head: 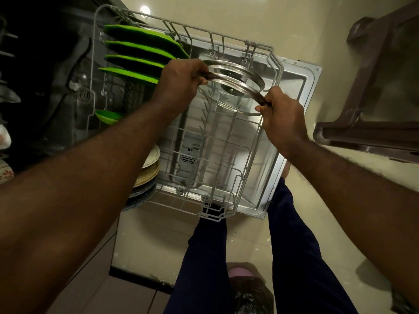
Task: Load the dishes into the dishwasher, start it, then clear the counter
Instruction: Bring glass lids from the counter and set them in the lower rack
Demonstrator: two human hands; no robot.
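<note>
Bright lime-green plates (140, 48) stand out against a pale grey wire rack (210, 215) and the silver-grey metal dishwasher door (303, 123) beneath it; the dishwasher's inside is dark grey to black. Two clear glass lids (229, 103) have shiny silver rims, and a stack beside the rack runs from an off-white plate (152, 155), through a tan plate (147, 175), to dark grey plates (140, 196) with fine pale speckles. The floor (260, 23) is glossy cream tile, the plastic chair (376, 71) is dark brown, and the trousers (294, 257) are navy blue.
</note>
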